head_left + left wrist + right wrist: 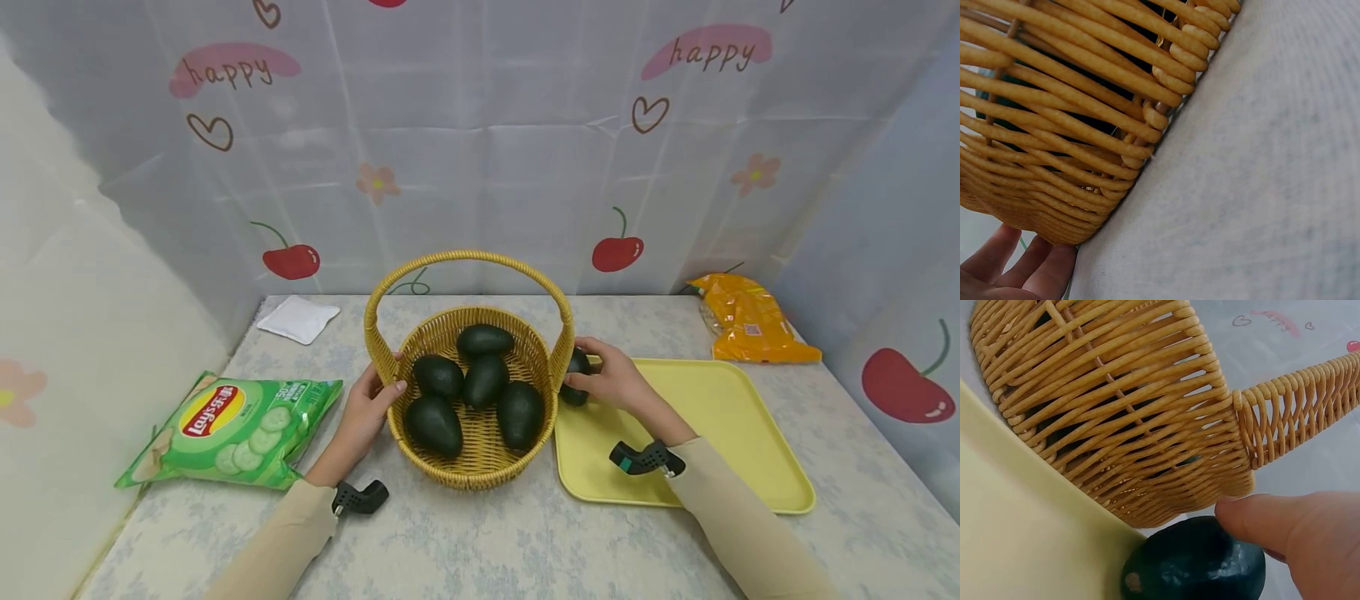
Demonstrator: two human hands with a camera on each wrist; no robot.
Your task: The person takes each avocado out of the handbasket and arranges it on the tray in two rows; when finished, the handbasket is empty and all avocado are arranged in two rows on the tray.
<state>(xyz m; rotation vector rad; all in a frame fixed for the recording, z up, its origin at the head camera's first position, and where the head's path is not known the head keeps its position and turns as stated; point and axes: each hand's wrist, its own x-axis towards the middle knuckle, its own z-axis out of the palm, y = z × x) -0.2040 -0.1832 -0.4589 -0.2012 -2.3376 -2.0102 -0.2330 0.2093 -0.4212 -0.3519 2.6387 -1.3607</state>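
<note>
A yellow wicker basket [472, 481] with a tall arched handle stands in the middle of the table, holding several dark green avocados [485, 382]. At its left side my left hand [367, 415] holds the basket, thumb over the rim and fingers against the outside. In the left wrist view, fingertips [1050, 272] touch the weave low down. My right hand [611, 375] grips another avocado [1194, 562] just outside the basket's right wall, over the tray's back left corner. The thumb lies over that avocado in the right wrist view, and its far side is hidden.
A pale yellow tray [720, 433] lies right of the basket, close against it. A green chip bag [247, 425] lies left of my left hand. A white packet [298, 319] is at the back left, an orange bag [753, 321] at the back right. A printed curtain hangs behind.
</note>
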